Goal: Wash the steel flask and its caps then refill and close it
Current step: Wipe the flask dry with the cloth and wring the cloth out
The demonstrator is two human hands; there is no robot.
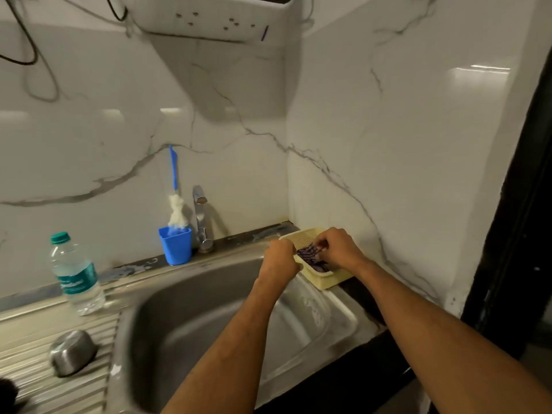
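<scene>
**Hands at the basket; steel part left on the drainboard**

Head view: both hands work at the cream basket [321, 277] in the far right corner of the table. The right hand [339, 249] pinches a dark striped cloth [309, 253] inside it. The left hand [280, 259] is curled at the basket rim; its hold cannot be confirmed. The steel piece [73, 351], cap or flask undetermined, lies well apart, left across the sink [191, 312], nearer the left hand.

basket [313, 239]: pale yellow | cloth [309, 253]: purple stripes | cup [175, 245]: blue | bottle cap [60, 237]: teal
</scene>
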